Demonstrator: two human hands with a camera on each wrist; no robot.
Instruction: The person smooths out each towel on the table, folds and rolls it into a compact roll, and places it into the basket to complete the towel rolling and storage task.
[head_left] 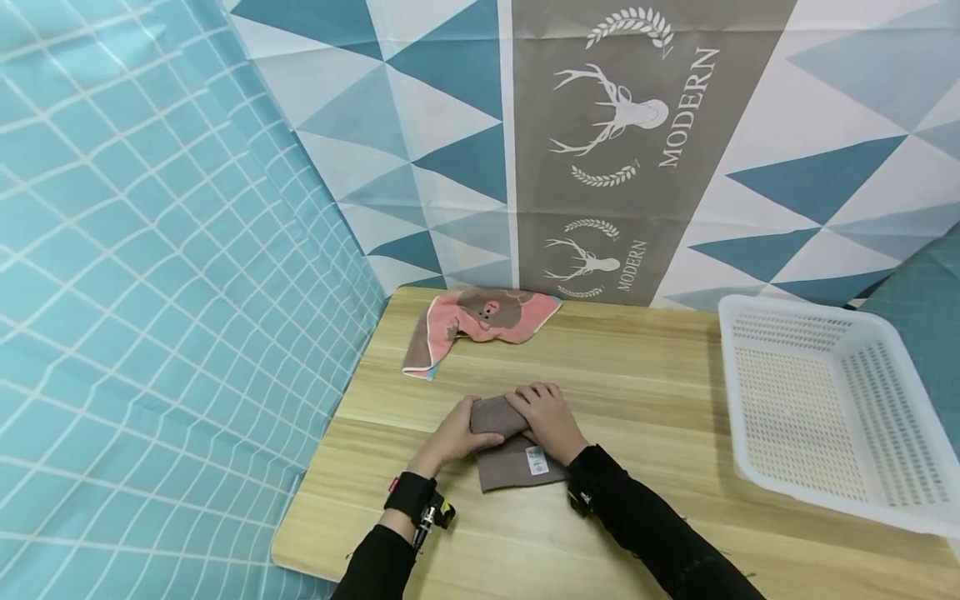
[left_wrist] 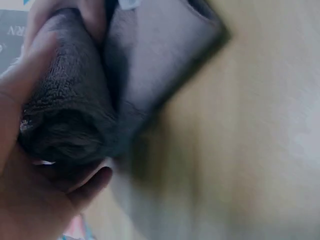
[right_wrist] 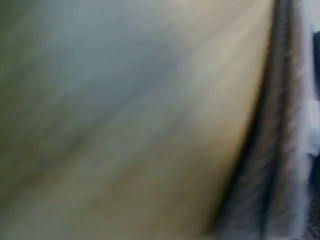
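Grey towel [head_left: 502, 442] within both grips

The towel [head_left: 510, 454] is soft grey-brown cloth with a looped, fuzzy terry pile, matt all over; a small smooth fabric label sits on it. The second towel [head_left: 480, 321] is pink and brown cloth, also matt. The table [head_left: 645, 392] is pale wood with visible grain and a smooth, faintly satin finish. The basket [head_left: 832, 417] is white perforated plastic, slightly glossy. The backdrop [head_left: 637, 142] is printed cloth, creased and matt.

Wooden table [head_left: 645, 392], brown towel [head_left: 517, 462] (half rolled), pink cloth [head_left: 480, 321], basket [head_left: 817, 408]
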